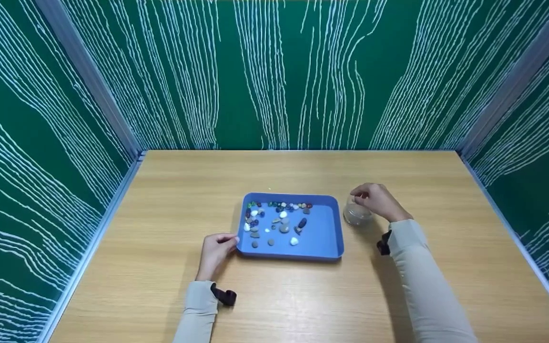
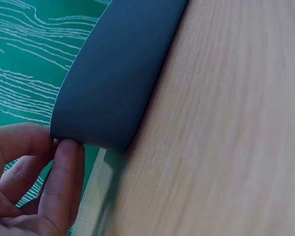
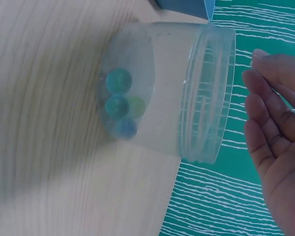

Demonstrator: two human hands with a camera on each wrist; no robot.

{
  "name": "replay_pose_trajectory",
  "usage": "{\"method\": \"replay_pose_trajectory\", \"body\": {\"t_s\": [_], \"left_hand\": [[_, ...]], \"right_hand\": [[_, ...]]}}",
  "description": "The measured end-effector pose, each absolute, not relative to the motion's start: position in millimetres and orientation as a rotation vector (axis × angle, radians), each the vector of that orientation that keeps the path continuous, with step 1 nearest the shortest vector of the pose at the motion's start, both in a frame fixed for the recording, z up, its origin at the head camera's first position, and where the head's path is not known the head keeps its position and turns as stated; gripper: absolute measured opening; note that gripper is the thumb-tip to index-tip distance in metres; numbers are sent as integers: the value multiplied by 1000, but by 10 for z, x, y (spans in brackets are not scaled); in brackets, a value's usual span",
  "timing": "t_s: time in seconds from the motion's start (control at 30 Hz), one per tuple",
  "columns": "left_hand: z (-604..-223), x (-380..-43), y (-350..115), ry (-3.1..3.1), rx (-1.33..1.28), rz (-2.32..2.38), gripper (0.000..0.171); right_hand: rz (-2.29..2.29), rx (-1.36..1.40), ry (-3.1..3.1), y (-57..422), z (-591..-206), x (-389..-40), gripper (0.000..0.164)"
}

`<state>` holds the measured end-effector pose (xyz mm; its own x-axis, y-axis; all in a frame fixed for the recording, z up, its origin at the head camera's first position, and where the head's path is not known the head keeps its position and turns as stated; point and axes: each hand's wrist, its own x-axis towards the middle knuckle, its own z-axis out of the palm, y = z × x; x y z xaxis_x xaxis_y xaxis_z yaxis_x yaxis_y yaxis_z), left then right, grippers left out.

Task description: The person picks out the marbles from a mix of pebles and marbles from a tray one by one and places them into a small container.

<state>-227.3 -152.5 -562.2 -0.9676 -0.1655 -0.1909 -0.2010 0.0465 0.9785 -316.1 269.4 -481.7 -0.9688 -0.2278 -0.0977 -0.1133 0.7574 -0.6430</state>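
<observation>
My left hand [image 1: 216, 252] is at the near left corner of a blue tray [image 1: 324, 233], its thumb and fingers [image 2: 66, 182] pinching the rim. Stones [image 1: 284, 227] and small coloured pieces lie in the tray, mostly toward its left and far sides. To the right of the tray stands a clear jar [image 1: 356, 216] without a lid. Several blue and green marbles [image 3: 119, 81] rest on its bottom. Over the jar's mouth is my right hand [image 1: 377, 199]. Its fingers bend loosely, just outside the threaded rim, and no object shows between them.
The wooden table [image 1: 293, 300] carries the tray and jar. Green panels [image 1: 227, 119] with white wavy lines stand along its back and both sides, with metal posts [image 1: 98, 81] at the corners. A dark band [image 1: 224, 296] is on each wrist.
</observation>
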Motion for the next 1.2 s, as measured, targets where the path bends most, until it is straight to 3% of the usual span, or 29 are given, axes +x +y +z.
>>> {"method": "replay_pose_trajectory", "body": {"t_s": [1.2], "left_hand": [[-5628, -2286, -1533, 2197, -403, 2156, 24]], "right_hand": [[-1047, -367, 2718, 2058, -4804, -3340, 23]]}}
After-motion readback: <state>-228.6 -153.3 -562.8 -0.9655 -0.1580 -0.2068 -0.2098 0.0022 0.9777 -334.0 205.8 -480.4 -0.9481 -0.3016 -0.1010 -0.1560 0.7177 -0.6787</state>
